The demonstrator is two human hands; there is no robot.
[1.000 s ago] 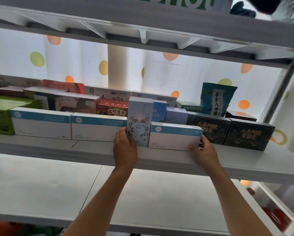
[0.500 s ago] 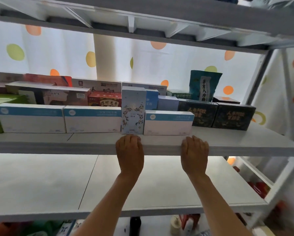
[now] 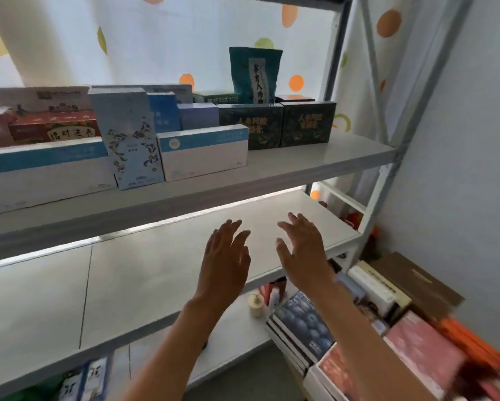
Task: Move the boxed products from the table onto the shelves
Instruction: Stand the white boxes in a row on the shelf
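Note:
Both my hands are empty with fingers spread, in front of the bare middle shelf [image 3: 127, 279]. My left hand [image 3: 225, 261] and my right hand [image 3: 301, 253] hang side by side below the upper shelf [image 3: 315, 157]. On that upper shelf stand a tall pale-blue floral box [image 3: 130, 140], a white box with a blue band [image 3: 204, 153] to its right, another white-and-blue box [image 3: 46, 172] to its left, and two dark green boxes [image 3: 277, 124]. At the lower right, several boxed products [image 3: 303, 325] lie packed together, among them a blue blueberry-print box and pink ones [image 3: 425, 351].
A teal pouch [image 3: 254, 75] stands behind the dark boxes, and red and white boxes [image 3: 52, 127] fill the back row. The shelf's grey upright post [image 3: 335, 53] is at right. A small pump bottle [image 3: 256, 305] sits on the lowest shelf. A spotted curtain hangs behind.
Both hands let go of the boxes, left the upper shelf's edge and dropped to the middle shelf's level, fingers spread. My view swung down and right, bringing the boxed products at lower right into sight.

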